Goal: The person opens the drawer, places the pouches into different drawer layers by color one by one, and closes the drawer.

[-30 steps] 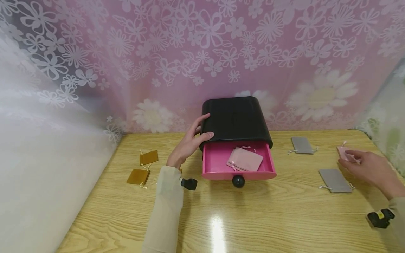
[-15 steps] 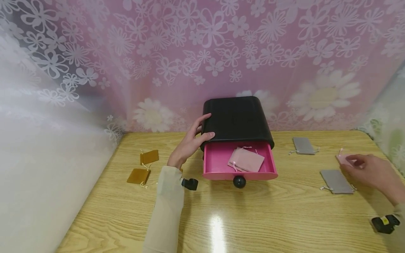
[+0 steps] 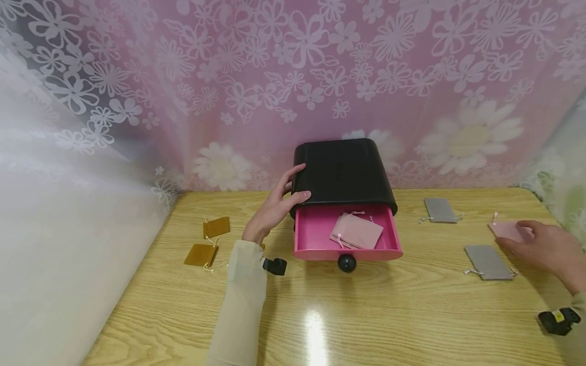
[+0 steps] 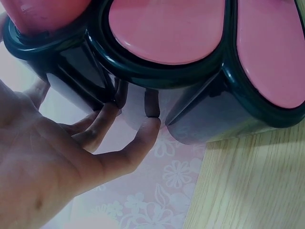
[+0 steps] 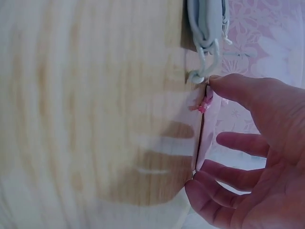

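A black cabinet (image 3: pixel 341 173) stands at the table's back with a pink drawer (image 3: pixel 311 234) pulled out. Pale pink drawstring pouches (image 3: pixel 359 231) lie overlapping in that drawer. My left hand (image 3: pixel 270 208) rests at the cabinet's upper left edge, thumb and forefinger on its top; bent fingertips (image 4: pixel 151 125) touch its glossy side in the left wrist view. Far right, my right hand (image 3: pixel 545 246) spans another pink pouch (image 3: pixel 508 231) on the table. In the right wrist view its thumb and fingertips pinch opposite edges of this pouch (image 5: pixel 208 129), which lies close over the wood.
Two grey drawstring pouches (image 3: pixel 489 262) lie right of the cabinet, one near my right hand. Brown pouches (image 3: pixel 201 254) lie left of my left arm. The drawer's black knob (image 3: pixel 347 263) sticks out forward. A floral curtain (image 3: pixel 256 101) hangs behind the table.
The right hand's fingers have spread wider over the pink pouch, after being drawn closer together half a second ago. That pouch has shifted and turned slightly. The left hand stays on the cabinet.
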Tool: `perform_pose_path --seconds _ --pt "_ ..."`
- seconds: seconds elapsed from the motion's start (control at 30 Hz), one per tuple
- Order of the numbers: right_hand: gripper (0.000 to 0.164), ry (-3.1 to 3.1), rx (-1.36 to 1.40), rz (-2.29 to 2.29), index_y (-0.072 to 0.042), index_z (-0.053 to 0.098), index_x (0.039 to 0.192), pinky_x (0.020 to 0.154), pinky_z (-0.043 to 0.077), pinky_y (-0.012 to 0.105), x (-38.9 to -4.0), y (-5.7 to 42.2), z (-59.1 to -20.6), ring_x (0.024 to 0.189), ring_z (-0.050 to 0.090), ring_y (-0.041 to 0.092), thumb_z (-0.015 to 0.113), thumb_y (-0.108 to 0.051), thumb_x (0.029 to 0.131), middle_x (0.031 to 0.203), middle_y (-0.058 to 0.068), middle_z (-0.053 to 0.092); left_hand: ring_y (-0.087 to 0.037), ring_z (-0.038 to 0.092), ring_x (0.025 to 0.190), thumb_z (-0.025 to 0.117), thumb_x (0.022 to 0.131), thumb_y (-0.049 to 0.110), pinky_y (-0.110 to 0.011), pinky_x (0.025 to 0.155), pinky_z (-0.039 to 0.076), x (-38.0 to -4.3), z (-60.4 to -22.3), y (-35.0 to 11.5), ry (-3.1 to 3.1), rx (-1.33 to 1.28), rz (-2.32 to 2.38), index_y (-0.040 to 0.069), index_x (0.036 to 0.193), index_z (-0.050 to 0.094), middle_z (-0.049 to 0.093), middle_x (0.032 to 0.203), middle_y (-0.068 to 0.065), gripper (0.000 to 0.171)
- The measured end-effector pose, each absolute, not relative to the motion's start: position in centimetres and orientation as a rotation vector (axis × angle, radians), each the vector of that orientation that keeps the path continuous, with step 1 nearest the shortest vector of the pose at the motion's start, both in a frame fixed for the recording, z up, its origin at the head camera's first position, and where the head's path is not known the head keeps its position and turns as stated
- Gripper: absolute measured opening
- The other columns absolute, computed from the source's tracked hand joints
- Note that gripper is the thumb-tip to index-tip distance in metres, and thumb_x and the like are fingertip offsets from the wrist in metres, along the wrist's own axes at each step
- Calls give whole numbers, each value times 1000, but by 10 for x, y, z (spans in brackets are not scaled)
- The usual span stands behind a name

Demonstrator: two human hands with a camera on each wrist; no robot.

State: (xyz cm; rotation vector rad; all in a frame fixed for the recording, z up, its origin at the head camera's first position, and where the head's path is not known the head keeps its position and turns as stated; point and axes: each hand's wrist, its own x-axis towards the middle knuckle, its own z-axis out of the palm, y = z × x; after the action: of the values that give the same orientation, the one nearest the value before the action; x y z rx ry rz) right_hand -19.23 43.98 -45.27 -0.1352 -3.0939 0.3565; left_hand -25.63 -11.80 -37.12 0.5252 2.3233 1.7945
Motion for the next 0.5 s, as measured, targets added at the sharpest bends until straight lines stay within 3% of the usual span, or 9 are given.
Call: perform_pose_path --seconds 0.2,0.5 --pt "96 -3122 -179 401 31 44 127 64 49 55 -192 439 -453 84 58 59 67 -55 93 105 49 54 -24 43 141 62 96 40 -59 110 43 -257 -372 -118 2324 528 1795 55 150 36 40 156 2 62" --pt "81 -3076 -218 497 23 47 120 62 48 49 -189 439 -457 86 58 57 67 -51 95 107 47 56 -25 46 138 63 97 38 -57 110 45 -258 -373 -117 2319 541 1802 52 151 37 40 156 2 62"
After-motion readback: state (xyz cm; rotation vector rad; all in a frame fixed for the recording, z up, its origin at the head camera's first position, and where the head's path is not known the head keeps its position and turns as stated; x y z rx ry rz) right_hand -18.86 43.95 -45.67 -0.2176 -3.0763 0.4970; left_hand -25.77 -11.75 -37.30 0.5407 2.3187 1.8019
